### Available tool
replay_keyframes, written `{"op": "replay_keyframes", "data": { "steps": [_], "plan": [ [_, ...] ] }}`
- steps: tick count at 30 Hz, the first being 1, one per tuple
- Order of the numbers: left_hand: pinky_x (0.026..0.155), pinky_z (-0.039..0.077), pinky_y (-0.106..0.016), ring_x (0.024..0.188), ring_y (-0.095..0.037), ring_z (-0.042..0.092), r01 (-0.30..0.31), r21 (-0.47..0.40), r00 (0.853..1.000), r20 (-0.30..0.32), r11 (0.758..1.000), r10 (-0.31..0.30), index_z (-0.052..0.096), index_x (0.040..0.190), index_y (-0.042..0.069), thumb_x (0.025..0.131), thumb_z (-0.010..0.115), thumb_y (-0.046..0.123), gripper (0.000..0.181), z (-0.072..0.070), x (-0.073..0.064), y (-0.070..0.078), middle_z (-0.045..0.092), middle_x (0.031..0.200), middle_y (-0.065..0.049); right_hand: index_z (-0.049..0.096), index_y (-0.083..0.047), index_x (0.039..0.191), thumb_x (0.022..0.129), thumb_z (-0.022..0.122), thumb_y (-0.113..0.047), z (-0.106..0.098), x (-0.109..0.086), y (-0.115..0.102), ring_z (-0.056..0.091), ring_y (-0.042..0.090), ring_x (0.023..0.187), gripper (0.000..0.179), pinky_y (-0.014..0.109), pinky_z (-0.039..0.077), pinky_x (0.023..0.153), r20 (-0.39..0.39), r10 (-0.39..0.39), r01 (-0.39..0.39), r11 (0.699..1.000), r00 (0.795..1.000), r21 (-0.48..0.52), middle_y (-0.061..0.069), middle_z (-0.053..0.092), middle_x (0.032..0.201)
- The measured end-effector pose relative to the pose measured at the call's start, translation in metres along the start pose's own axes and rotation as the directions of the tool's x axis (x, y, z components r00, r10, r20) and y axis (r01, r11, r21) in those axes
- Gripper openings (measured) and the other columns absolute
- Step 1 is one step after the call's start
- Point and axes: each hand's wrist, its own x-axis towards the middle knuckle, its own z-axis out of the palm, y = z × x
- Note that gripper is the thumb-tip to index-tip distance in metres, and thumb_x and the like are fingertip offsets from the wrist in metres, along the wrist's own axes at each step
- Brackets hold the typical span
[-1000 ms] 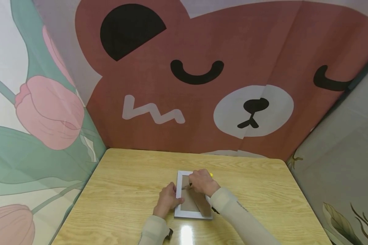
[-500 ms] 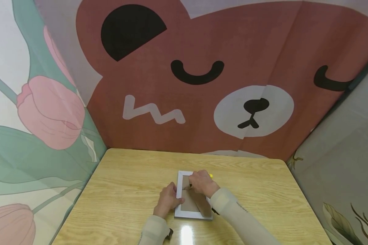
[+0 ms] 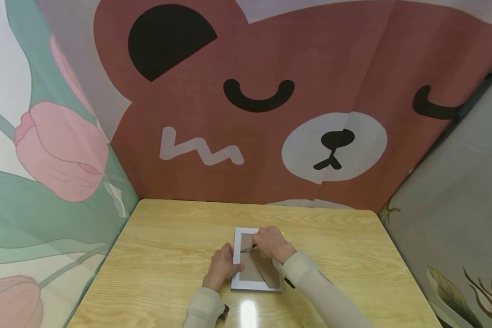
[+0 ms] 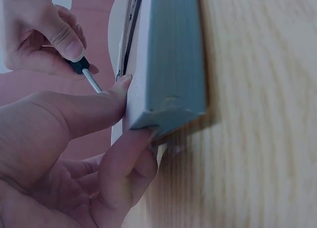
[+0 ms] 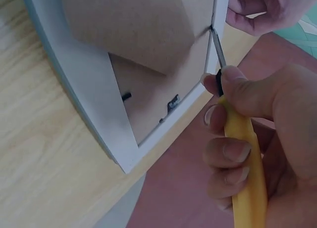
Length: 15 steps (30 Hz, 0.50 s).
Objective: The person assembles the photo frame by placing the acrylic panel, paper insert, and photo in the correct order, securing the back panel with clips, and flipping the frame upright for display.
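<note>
A white picture frame (image 3: 237,259) lies face down on the wooden table, its brown backing board (image 5: 143,104) and fold-out stand (image 5: 133,25) facing up. My left hand (image 3: 220,268) pinches the frame's left side, thumb on top and a finger against the outer edge. My right hand (image 3: 272,242) grips a screwdriver (image 5: 243,149) by its yellow handle. The screwdriver's metal shaft (image 5: 219,50) slants down to the inner edge of the frame, its tip at a small dark tab beside the backing. In the left wrist view, the shaft passes just behind my left thumb (image 4: 99,112).
A dark metal hanger (image 5: 172,103) sits at one inner edge of the frame, and another small dark tab (image 5: 127,96) at the neighbouring edge. The wooden table (image 3: 176,241) is enclosed by a bear-print cloth (image 3: 197,182) behind and flowered cloths (image 3: 65,150) at the sides.
The head view has turned slightly, so the whole scene sits a little further left. Both hands keep their places on the frame and the screwdriver.
</note>
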Motion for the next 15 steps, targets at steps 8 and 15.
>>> {"op": "replay_keyframes", "data": {
  "steps": [8,15],
  "plan": [
    [0.063,0.046,-0.032,0.074,-0.020,0.056,0.010,0.011,1.000,-0.001,1.000,-0.010,0.056,0.097,0.002,0.075,0.091,0.012,0.043,0.0006,0.0017,-0.0013,0.062,0.082,-0.008,0.073,-0.023,0.072,0.080,0.086,-0.023,0.0045,0.0012,-0.0020,0.053,0.010,0.055,0.015,0.032,0.047,0.052,-0.042,0.006,-0.006,1.000,0.999,-0.015,-0.005,0.069,0.068],
    [0.062,0.046,-0.031,0.074,-0.019,0.057,0.022,0.009,1.000,0.004,1.000,-0.022,0.055,0.096,0.003,0.076,0.091,0.013,0.042,0.0009,0.0004,-0.0006,0.063,0.081,-0.008,0.072,-0.023,0.073,0.079,0.085,-0.020,0.0043,0.0024,-0.0035,0.048,0.009,0.055,0.015,0.031,0.047,0.054,0.003,0.031,-0.031,0.999,1.000,-0.020,-0.005,0.069,0.069]
  ]
}}
